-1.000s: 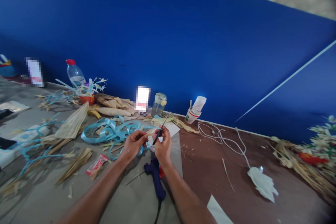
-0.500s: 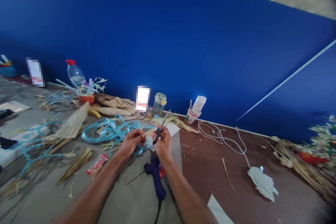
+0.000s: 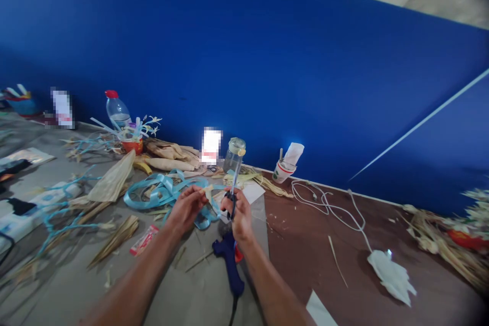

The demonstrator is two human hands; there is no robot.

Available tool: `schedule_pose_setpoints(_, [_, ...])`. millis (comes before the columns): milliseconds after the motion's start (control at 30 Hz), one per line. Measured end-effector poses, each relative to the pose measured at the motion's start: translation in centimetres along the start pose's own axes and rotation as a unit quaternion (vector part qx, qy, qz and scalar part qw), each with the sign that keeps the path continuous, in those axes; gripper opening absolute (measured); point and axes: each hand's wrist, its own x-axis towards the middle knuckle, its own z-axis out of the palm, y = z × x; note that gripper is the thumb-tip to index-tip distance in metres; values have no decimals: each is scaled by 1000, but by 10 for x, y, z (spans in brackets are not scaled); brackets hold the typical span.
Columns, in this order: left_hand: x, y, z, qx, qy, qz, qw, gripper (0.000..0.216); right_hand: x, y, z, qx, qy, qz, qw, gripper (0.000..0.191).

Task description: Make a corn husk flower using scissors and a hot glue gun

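Plainly the risk lies in the blades: the small scissors (image 3: 233, 183), gripped in the closed right hand (image 3: 239, 215) and pointing up and away, stand close to the left hand (image 3: 186, 209), whose fingertips pinch a pale husk strip (image 3: 208, 191) above the blue ribbon (image 3: 160, 191); a slip might nick them. Both forearms reach forward, wrists raised over the glue gun (image 3: 229, 260).

No legible text — (labels (image 3: 211, 145) blurred)

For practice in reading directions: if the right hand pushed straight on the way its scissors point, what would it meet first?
Probably the glass jar: the right hand aims its scissors up at it, though depth is unclear.
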Motion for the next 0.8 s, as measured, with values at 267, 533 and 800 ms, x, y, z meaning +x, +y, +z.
schedule_pose_setpoints(267, [5, 12, -9, -127, 56, -22, 990, 17, -14, -5, 10, 17, -192, 87, 977, 49])
schedule_pose_setpoints(533, [5, 16, -10, -183, 54, -30, 981, 20, -15, -3, 11, -5, -226, 144, 963, 49])
schedule_pose_setpoints(800, [5, 15, -12, -177, 33, -42, 983, 21, -14, -2, 12, -9, -227, 174, 958, 47])
